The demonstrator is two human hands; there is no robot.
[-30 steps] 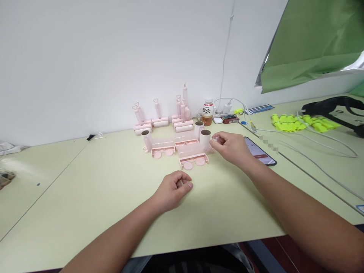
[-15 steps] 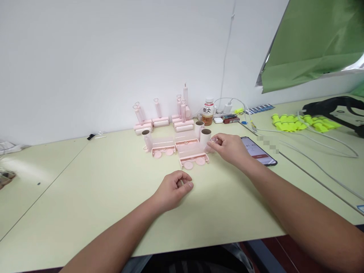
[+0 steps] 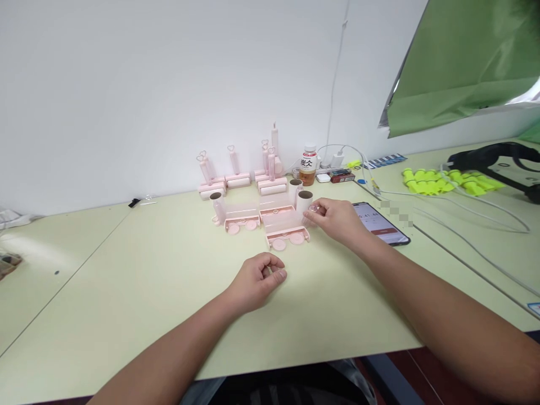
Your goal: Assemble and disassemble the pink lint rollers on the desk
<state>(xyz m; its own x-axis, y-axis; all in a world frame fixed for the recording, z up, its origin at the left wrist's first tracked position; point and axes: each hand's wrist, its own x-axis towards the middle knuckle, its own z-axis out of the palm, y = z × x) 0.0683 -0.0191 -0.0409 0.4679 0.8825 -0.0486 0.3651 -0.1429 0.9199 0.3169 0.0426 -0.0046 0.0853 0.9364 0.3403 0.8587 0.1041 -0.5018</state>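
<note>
My right hand [image 3: 335, 219] pinches a small pale pink translucent part, apparently a lint roller handle [image 3: 308, 221], beside an upright white sticky roll [image 3: 304, 203] with a brown cardboard core. Its fingers partly cover that part. On the table in front of me rests my left hand [image 3: 259, 281], loosely curled, thumb and fingertips apart, nothing visible in it. Just beyond it lies an open pink lint roller case [image 3: 288, 229] with a clear cover and two round end caps [image 3: 279, 244]. Another such case [image 3: 242, 219] lies to its left, next to an upright roll [image 3: 217, 207].
Along the wall stand several assembled pink lint rollers [image 3: 272, 183] with heart-loop handles. A drink bottle [image 3: 308, 166], white charger [image 3: 338, 160] and cables are right of them. A phone [image 3: 382, 225] lies by my right forearm; yellow-green pieces [image 3: 439, 181] lie farther right.
My right hand has shifted very slightly left and down, staying by the roll. The left hand has stayed put.
</note>
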